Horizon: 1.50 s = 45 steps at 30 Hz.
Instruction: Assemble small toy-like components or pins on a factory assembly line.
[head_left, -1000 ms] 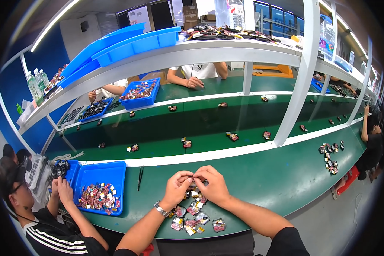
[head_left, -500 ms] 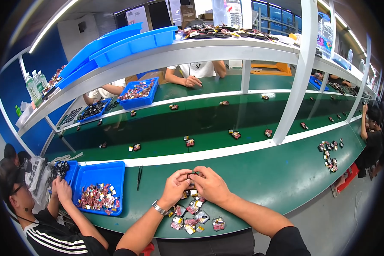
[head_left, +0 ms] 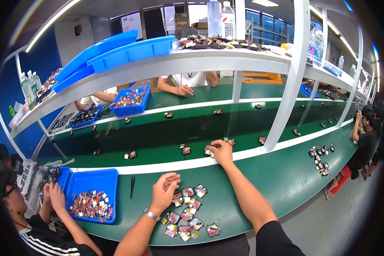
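My right hand (head_left: 222, 152) reaches out over the green belt (head_left: 158, 147), its thumb and fingers closed on a small electronic assembly (head_left: 209, 150) with a white patch, at or just above the belt. Another such assembly sits just beyond that hand. My left hand (head_left: 164, 191) is over the near bench, fingers stretched out and apart, with nothing in it. Beside it lies a cluster of small black-rimmed assemblies (head_left: 187, 213) with pinkish boards and silver-and-yellow parts.
Black tweezers (head_left: 132, 186) lie left of my left hand, beside a blue tray (head_left: 116, 192) of small boards. A co-worker's hands (head_left: 54, 197) are at the far left. A white rail (head_left: 192, 163) and slanted post (head_left: 281, 100) border the belt. More assemblies (head_left: 319, 160) lie at right.
My hands were together over the cluster and have parted. The right moved forward to the belt with an assembly; the left drew back slightly leftward and opened. The whole view shifted a little.
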Each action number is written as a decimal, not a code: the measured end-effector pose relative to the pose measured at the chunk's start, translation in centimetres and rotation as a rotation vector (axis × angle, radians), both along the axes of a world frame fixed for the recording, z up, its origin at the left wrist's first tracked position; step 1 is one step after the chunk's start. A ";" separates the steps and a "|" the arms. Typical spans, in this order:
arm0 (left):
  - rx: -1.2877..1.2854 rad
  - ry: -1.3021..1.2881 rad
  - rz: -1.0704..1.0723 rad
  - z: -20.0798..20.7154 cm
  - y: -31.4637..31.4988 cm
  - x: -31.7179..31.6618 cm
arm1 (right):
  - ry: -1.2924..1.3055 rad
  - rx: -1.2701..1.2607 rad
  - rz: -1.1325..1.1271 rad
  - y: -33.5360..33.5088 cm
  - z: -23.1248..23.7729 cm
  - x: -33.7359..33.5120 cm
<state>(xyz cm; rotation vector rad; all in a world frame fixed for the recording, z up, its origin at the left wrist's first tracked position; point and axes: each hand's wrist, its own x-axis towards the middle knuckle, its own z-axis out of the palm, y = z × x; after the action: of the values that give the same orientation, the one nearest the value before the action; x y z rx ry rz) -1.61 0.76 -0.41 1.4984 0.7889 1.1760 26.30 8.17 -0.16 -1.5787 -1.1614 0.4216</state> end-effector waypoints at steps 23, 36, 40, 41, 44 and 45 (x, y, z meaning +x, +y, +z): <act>0.047 0.134 0.201 -0.2 1.9 -3.0 | -0.068 0.192 0.289 -6.0 0.7 0.1; -0.437 -0.203 -0.402 0.8 2.0 -2.8 | -0.451 0.214 0.756 -10.4 5.0 -9.2; -0.426 -0.230 -0.344 1.6 1.5 -2.2 | -0.495 0.355 0.517 -10.7 3.1 -10.8; -0.433 -0.259 -0.363 1.5 1.4 -2.2 | -0.469 0.317 0.446 -10.8 3.0 -11.3; -0.415 -0.269 -0.360 1.3 1.3 -2.0 | -0.571 0.371 0.374 -10.4 2.9 -11.8; -0.417 -0.272 -0.355 1.1 1.4 -2.0 | -0.618 0.393 0.339 -10.4 2.9 -11.9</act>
<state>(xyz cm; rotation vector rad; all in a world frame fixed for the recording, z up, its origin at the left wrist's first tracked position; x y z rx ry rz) -3.62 2.12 0.74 1.0514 0.5155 0.8596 14.38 -2.20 2.69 -1.1890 -1.8688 -0.1020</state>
